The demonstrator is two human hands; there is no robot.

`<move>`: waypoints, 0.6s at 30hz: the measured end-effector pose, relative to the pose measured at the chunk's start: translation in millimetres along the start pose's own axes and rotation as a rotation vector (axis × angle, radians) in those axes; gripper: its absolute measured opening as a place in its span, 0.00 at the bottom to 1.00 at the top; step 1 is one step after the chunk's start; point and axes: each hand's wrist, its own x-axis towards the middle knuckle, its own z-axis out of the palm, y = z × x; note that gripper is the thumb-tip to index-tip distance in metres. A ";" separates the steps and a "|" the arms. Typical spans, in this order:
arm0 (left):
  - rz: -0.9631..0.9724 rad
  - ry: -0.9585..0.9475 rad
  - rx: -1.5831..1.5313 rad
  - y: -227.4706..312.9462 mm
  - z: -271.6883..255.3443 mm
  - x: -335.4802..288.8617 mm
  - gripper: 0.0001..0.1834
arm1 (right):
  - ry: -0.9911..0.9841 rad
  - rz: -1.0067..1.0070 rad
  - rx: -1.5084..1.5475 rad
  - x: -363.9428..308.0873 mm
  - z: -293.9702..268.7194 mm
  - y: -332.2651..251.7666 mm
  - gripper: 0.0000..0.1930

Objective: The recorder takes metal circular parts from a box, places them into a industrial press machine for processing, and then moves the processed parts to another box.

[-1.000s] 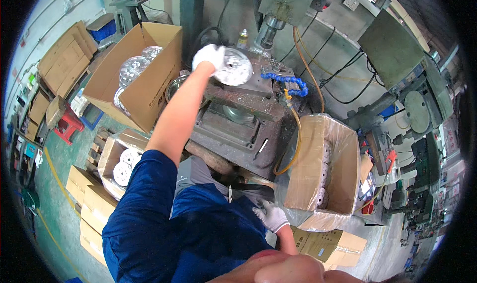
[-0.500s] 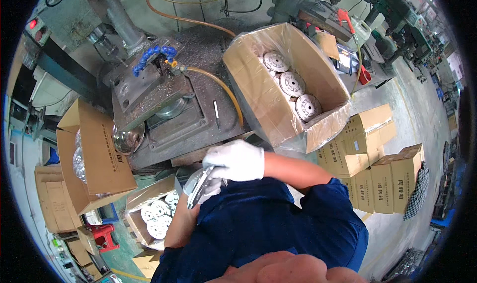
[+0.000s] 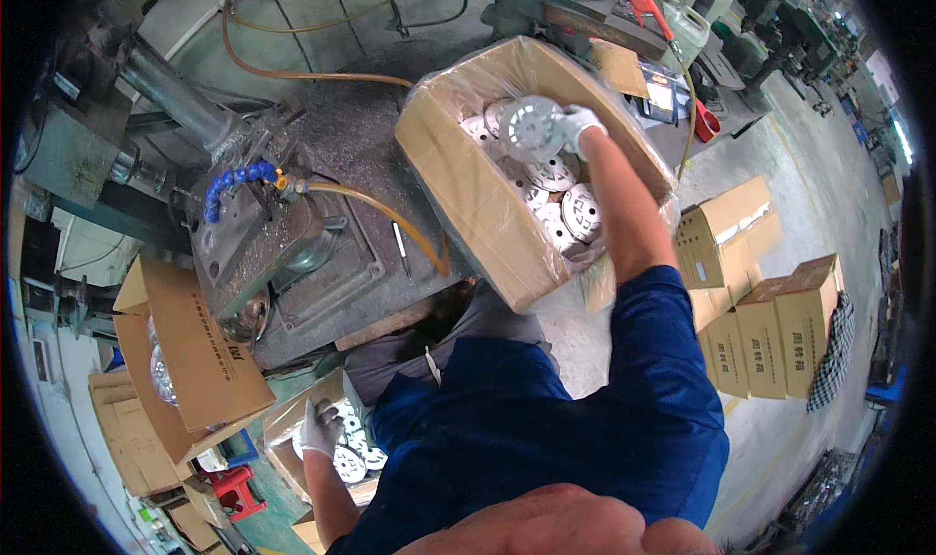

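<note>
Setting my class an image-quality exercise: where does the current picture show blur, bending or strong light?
Head view: the round, silvery metal disc in the white-gloved right hand looks smeared; head view, rim: fisheye bending and black corners; head view, right edge: a bright white strip of light stands out.

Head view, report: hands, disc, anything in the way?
Right hand gripping metal disc, over plastic-lined carton. Left hand at smaller carton, grip unclear. Other discs beneath held disc.
</note>
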 end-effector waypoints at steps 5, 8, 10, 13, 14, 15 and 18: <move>-0.009 0.108 -0.071 -6.2 -56.5 -48.3 0.23 | -0.097 -0.065 -0.102 49.4 89.8 2.8 0.24; -0.029 0.166 -0.183 -17.4 -74.2 -77.8 0.26 | -0.113 -0.060 -0.289 38.5 113.3 -23.3 0.25; -0.064 0.315 -0.169 -27.9 -83.5 -92.2 0.26 | -0.011 -0.077 -0.539 24.3 122.1 -38.3 0.25; -0.107 0.291 -0.224 -41.7 -92.3 -97.3 0.26 | -0.072 -0.221 -0.663 9.8 127.5 -46.2 0.26; -0.147 0.312 -0.228 -46.5 -94.1 -97.5 0.26 | -0.072 -0.229 -0.674 9.8 128.7 -47.4 0.30; -0.150 0.317 -0.236 -51.0 -95.1 -96.8 0.26 | -0.093 -0.240 -0.669 9.9 131.1 -46.3 0.30; -0.124 0.434 -0.088 -65.5 -98.3 -92.7 0.27 | 0.028 0.004 -0.452 21.2 131.4 -36.8 0.33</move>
